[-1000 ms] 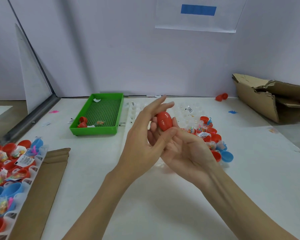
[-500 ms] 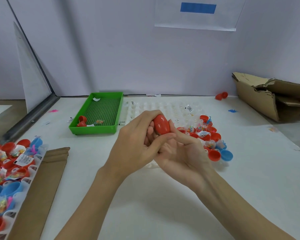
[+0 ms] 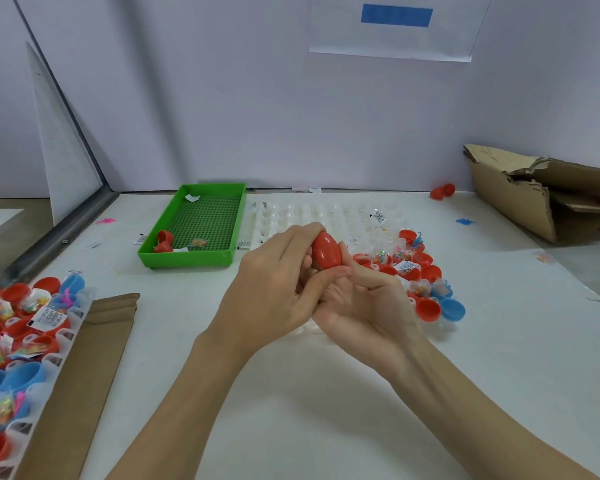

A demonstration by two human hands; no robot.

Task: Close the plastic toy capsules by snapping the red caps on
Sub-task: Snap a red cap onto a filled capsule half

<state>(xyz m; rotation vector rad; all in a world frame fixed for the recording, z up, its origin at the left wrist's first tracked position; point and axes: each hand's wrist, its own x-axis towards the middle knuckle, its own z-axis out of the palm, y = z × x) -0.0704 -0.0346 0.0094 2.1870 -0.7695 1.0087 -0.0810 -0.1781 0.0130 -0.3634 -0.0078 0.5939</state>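
White tabletop (image 3: 326,410) against a plain pale wall, head view only. Left hand (image 3: 274,282) and right hand (image 3: 364,306) are meeting mid-table, both curling round one red capsule (image 3: 327,251): left fingers wrapping its top and left side, left thumb pressing under it, right fingers cradling from below. Capsule is looking all red, seam hidden, so can't tell if it's fully snapped. Judging the step as squeezing the cap home. Clear tray (image 3: 326,216) is lying just behind the hands, with open red and blue halves (image 3: 430,306) holding toys at its right. Green tray (image 3: 194,259) sitting far left, torn cardboard box (image 3: 520,199) far right. Next move is probably calling for a firm press, then setting it down and picking up another open half.
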